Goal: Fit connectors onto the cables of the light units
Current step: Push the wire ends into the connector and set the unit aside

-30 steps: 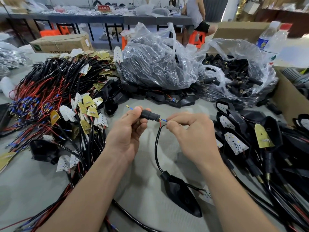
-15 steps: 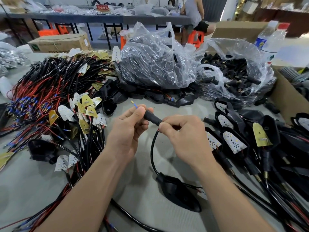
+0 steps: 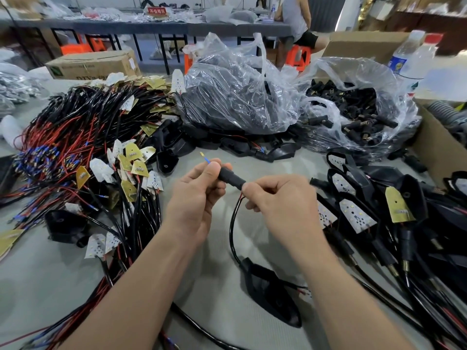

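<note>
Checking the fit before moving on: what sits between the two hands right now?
In the head view, the black connector bridges the gap: the left hand pinches its far end, the right hand pinches the cable at its near end.

Matt black plastic connector; glossy black cable; crinkled clear plastic bag.

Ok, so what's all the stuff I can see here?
light unit: one, black, nearest on table
cable: one, black, loops up from light unit
connector: one, black, between both hands
wire pile: many, black and red, left
bags: two, clear, far middle
light unit pile: many, black, right
bottles: two, clear, far right
cardboard boxes: several, brown, far left and right
left hand: one, grips connector
right hand: one, pinches cable
</note>
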### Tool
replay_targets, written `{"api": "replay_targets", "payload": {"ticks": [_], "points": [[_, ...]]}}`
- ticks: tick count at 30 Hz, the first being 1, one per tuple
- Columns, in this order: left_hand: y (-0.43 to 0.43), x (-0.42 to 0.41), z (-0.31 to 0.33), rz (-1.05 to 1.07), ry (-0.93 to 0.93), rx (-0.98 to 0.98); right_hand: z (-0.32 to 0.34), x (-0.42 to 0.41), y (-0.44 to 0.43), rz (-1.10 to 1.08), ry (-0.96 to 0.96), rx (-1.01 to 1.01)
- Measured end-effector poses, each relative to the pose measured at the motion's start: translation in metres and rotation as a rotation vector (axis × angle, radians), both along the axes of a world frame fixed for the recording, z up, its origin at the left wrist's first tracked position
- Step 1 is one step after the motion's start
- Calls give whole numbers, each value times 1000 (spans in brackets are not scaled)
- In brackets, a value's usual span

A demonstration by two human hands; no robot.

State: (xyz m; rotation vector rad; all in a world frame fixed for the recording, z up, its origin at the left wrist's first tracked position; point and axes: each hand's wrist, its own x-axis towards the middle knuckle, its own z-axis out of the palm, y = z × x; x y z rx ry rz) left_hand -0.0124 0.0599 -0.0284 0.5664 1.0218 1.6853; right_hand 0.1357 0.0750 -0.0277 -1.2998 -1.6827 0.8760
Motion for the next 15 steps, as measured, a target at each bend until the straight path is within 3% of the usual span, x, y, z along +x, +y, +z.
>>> {"api": "replay_targets", "payload": {"ticks": [1, 3, 7, 9, 12, 15], "points": [[0, 1, 0, 10, 15, -1, -2, -3, -2, -53, -101, 80], [-1, 1, 1, 20, 2, -5, -2, -6, -3, -77, -62, 71], [2, -4, 3, 22, -118, -31, 9, -1, 1, 124, 544, -369], [3, -6, 3, 17, -164, -50, 12, 1, 0, 181, 641, -429], [5, -6, 1, 21, -160, -59, 10, -2, -1, 165, 553, -320], [4, -3, -1, 26, -131, -50, 6, -5, -3, 46, 253, -114]]}}
